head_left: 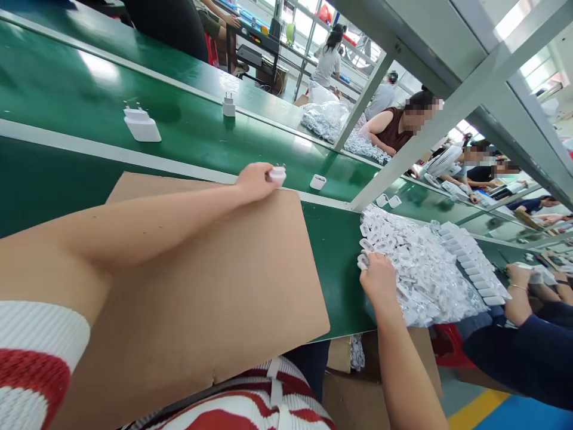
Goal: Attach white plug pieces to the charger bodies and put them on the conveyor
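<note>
- Cardboard sheet (233,269) lies nearest, over the green bench (335,251).
- Left hand (255,182) pinches a white charger plug (277,174) at the sheet's far edge, seemingly mid-pickup beside the conveyor belt (188,128).
- Right hand (379,278) rests fingers curled on the pile of bagged cables (421,269); drawing one bag free likely needs a firm pinch.
- No bin or box holds either.
</note>
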`<move>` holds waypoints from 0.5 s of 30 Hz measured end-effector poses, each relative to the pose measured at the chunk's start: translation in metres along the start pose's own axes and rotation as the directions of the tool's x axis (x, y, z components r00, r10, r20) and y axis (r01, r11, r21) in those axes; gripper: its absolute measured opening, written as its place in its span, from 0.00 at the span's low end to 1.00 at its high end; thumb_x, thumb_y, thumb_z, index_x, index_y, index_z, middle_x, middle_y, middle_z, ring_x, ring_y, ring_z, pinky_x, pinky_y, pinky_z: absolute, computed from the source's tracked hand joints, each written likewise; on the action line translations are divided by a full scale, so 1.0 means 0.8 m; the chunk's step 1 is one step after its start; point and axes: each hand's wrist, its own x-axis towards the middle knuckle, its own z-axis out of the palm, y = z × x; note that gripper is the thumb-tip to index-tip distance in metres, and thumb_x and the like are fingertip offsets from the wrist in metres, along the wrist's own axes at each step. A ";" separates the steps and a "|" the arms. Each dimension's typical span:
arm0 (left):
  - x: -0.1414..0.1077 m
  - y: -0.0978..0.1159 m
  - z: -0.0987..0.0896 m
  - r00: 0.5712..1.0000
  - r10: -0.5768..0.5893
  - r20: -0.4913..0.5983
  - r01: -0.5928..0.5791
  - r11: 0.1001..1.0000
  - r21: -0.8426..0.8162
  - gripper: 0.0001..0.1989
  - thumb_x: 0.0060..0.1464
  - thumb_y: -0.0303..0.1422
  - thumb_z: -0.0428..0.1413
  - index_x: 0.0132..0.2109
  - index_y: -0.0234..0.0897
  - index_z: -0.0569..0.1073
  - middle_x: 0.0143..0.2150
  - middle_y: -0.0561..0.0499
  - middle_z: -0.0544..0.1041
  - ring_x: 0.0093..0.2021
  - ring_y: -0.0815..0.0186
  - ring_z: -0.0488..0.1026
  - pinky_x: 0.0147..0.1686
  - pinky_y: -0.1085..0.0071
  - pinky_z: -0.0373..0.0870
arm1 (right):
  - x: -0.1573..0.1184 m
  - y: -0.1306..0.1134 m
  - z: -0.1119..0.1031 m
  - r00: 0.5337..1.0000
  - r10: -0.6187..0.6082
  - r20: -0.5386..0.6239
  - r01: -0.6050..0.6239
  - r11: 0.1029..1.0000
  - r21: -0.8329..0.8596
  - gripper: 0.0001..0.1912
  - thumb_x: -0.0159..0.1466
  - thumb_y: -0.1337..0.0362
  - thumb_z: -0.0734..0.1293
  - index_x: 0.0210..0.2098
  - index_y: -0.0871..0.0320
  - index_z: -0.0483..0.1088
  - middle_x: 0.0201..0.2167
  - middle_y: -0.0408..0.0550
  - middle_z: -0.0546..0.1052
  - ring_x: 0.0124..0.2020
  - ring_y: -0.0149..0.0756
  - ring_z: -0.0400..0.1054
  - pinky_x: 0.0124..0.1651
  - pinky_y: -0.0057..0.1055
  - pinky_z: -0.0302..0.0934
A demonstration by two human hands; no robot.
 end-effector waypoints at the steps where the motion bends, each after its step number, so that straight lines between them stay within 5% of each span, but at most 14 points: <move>1: 0.018 -0.012 -0.005 0.998 -0.037 -0.041 0.038 0.999 0.021 0.18 0.60 0.40 0.61 0.51 0.31 0.77 0.45 0.49 0.78 0.41 0.66 0.67 0.43 0.68 0.62 | -0.001 0.002 0.002 1.000 0.001 -0.001 -0.001 1.000 0.030 0.20 0.58 0.76 0.60 0.45 0.58 0.76 0.43 0.61 0.77 0.47 0.56 0.70 0.51 0.51 0.65; 5: 0.064 -0.047 -0.016 0.957 -0.271 -0.103 0.278 0.958 0.066 0.22 0.59 0.40 0.65 0.54 0.31 0.73 0.49 0.49 0.78 0.49 0.63 0.68 0.51 0.66 0.62 | 0.015 -0.020 -0.003 0.999 0.019 -0.040 -0.001 0.906 0.424 0.15 0.63 0.67 0.62 0.47 0.55 0.75 0.47 0.55 0.73 0.45 0.48 0.72 0.48 0.46 0.69; 9: 0.068 -0.047 -0.016 0.897 -0.380 -0.224 0.408 0.908 0.097 0.37 0.60 0.52 0.63 0.61 0.25 0.67 0.61 0.39 0.71 0.65 0.49 0.60 0.62 0.52 0.56 | 0.059 -0.079 -0.015 0.999 -0.040 0.008 0.017 0.592 0.805 0.14 0.62 0.56 0.69 0.45 0.54 0.75 0.50 0.52 0.73 0.34 0.35 0.72 0.38 0.36 0.70; 12: 0.059 -0.029 -0.008 0.881 -0.213 -0.422 0.306 0.937 0.166 0.45 0.60 0.48 0.63 0.71 0.25 0.57 0.73 0.33 0.56 0.71 0.40 0.51 0.68 0.47 0.50 | 0.090 -0.122 -0.013 0.975 -0.149 0.163 -0.110 0.313 0.943 0.19 0.55 0.55 0.76 0.44 0.54 0.77 0.42 0.47 0.79 0.33 0.33 0.70 0.38 0.35 0.69; 15: 0.054 -0.008 0.008 0.946 0.034 -0.323 0.049 0.969 0.244 0.39 0.59 0.40 0.62 0.72 0.31 0.60 0.73 0.35 0.60 0.71 0.42 0.56 0.70 0.51 0.53 | 0.103 -0.142 -0.001 0.920 -0.242 0.308 -0.319 -0.007 0.948 0.23 0.51 0.50 0.80 0.42 0.55 0.80 0.41 0.47 0.82 0.39 0.35 0.73 0.48 0.36 0.71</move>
